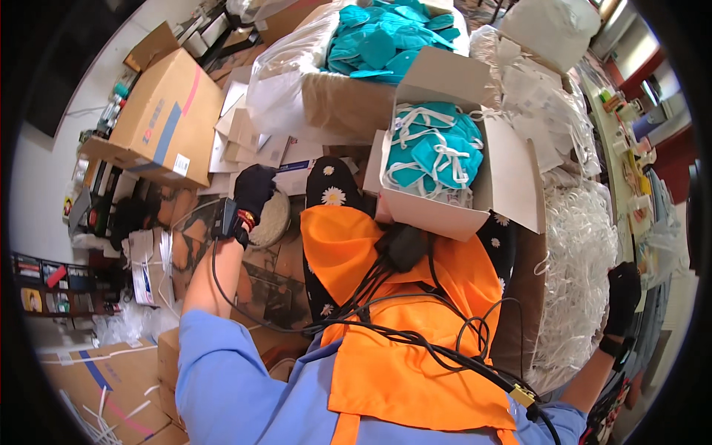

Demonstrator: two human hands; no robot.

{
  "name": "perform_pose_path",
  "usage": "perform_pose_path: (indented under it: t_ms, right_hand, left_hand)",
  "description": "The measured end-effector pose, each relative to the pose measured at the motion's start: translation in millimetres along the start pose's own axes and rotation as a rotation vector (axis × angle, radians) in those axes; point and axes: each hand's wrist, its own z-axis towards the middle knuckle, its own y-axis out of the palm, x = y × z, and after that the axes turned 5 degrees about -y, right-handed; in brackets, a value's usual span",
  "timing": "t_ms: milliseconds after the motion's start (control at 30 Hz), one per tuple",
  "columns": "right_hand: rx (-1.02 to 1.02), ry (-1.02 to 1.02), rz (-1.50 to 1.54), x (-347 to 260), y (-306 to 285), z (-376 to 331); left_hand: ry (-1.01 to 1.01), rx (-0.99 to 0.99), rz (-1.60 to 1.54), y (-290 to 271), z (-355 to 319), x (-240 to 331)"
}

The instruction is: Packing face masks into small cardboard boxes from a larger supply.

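Left hand (256,189) dark-gloved, arm reaching forward, by round whitish object (274,224); fingers' state cannot be told. Right hand (623,297) dark-gloved, arm stretched wide, beside heap of glossy, crinkled white strips (577,278); fingers likewise unclear. Curved teal masks (445,152), soft white ties, inside open cardboard box (434,215) at knees

A brown carton (165,111) is bearing red print (153,121) and a white label (181,165). Both are looking too small to read.

Left hand (254,188): palm hidden. Right hand (624,294): finger pose unclear.
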Motion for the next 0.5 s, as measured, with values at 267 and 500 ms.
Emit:
perform_pose_path:
  t_ms: [267, 500]
  right_hand:
    - [0.222, -0.107, 0.518, -135, 3, 84]
    - [0.25, -0.514, 0.662, -256, 28, 145]
  left_hand:
    - [0.105, 0.093, -0.674, -103, 90, 187]
    - [0.459, -0.09, -0.508, -109, 105, 250]
